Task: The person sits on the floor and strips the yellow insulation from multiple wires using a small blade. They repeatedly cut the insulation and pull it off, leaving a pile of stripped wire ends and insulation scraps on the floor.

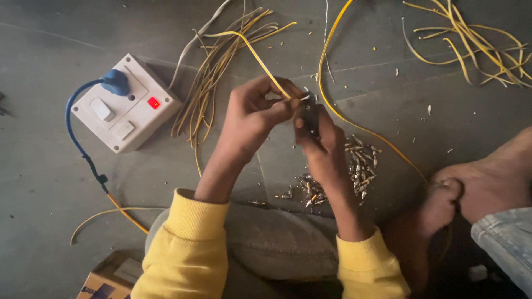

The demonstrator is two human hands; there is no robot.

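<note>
Fingers of left hand (252, 113) pinched on yellow wire (256, 55), right hand (320, 138) fingers closed around small dark tool (311, 113).

Glossy yellow plastic-sheathed wire (260, 58), shiny small metal connectors (332, 177), smooth white plastic switch box (126, 102), matt grey floor (55, 182).

A brown cardboard box (113, 276) lies on the floor (44, 182) at the picture's bottom edge, left of the yellow sleeve, only its upper corner showing, with a pale label and a dark blue printed patch (mostly cut off).
</note>
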